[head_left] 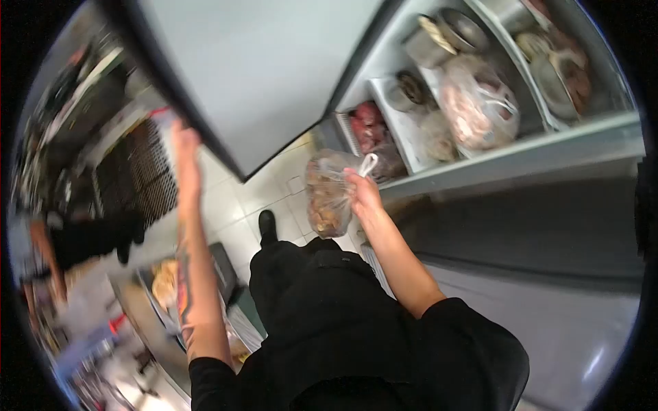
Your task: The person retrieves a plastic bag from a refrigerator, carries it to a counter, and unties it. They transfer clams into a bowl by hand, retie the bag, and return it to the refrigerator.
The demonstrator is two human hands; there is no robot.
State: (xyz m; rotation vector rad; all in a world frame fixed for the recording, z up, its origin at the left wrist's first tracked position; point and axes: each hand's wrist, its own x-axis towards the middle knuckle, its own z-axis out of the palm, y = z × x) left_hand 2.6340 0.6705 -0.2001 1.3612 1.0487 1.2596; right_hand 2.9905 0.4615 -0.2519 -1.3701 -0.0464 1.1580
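Note:
My right hand (364, 194) is closed on the gathered neck of a clear plastic bag (327, 195), whose brownish, lumpy food shows through the film. White tied handles (369, 164) stick up above my fingers. The bag hangs just outside the open refrigerator, in front of my legs. At the outer edge of the refrigerator door (253, 61), my left hand (185, 147) is raised and smeared by motion. Its fingers do not show well enough to tell whether they grip the door edge.
Refrigerator shelves (466, 159) hold a bag of pale meat (476, 106), red meat (368, 127) and several metal containers (460, 31). Behind my left arm stands a tub with yellowish food (164, 282). Another person's arm (46, 253) shows at far left, near a dark grate (140, 168).

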